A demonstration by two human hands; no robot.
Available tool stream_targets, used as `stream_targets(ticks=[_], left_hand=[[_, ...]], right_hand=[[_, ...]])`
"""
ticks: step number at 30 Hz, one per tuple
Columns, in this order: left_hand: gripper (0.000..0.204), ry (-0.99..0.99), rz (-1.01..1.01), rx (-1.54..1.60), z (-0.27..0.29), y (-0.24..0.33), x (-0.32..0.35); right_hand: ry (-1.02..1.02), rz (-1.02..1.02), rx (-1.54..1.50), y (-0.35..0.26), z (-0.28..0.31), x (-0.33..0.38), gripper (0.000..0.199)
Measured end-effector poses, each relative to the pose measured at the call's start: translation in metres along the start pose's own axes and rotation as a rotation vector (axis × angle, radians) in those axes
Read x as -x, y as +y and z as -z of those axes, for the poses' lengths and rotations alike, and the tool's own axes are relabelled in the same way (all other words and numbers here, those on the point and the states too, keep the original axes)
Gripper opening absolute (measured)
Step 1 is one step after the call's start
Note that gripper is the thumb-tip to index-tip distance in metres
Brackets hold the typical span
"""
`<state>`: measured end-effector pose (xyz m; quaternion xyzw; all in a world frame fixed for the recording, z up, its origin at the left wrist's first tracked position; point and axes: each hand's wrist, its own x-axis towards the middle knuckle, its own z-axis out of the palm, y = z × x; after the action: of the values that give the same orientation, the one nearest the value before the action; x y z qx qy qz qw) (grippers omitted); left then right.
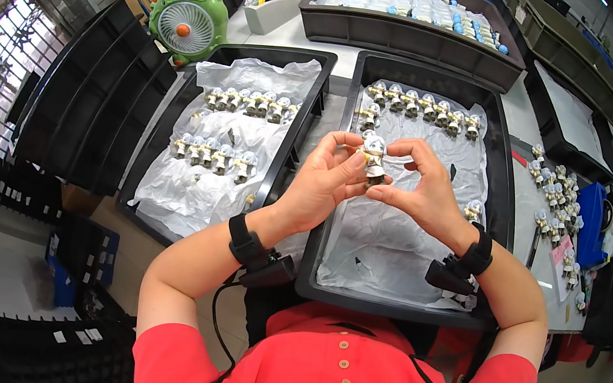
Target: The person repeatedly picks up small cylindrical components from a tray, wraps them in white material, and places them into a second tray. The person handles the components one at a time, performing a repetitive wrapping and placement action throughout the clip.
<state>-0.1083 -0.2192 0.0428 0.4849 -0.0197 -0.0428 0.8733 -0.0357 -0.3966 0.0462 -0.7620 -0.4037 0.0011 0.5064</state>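
Observation:
Over the right-hand black tray (502,219), a small white figurine with gold and dark parts (375,156) is held upright between my two hands. My left hand (324,177) is closed, thumb and fingers pinching the figurine's left side. From the other side my right hand (433,196) curls around it, index finger by its head and thumb by its base. Behind my hands a row of similar figurines (428,108) lies on the tray's crumpled white paper (393,243). Another figurine (474,209) lies beyond my right wrist.
At left, a second black tray (140,176) holds two rows of figurines (214,155). A large grey bin (414,38) with blue-and-white pieces stands behind. Loose figurines (557,191) and a blue box (592,224) are on the right. A green fan (188,22) stands back left.

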Motion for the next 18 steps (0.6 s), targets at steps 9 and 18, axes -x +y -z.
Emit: stream_targets(ticks=[9,18], left_hand=[[0.029,0.021,0.022,0.059,0.005,0.0,0.002],[0.031,-0.001,0.023,0.096,0.004,0.001,0.001]], right_hand=[[-0.067,-0.091,-0.102,0.0,-0.001,0.0,0.052],[-0.107,-0.23,-0.336,0.011,-0.005,0.003,0.056]])
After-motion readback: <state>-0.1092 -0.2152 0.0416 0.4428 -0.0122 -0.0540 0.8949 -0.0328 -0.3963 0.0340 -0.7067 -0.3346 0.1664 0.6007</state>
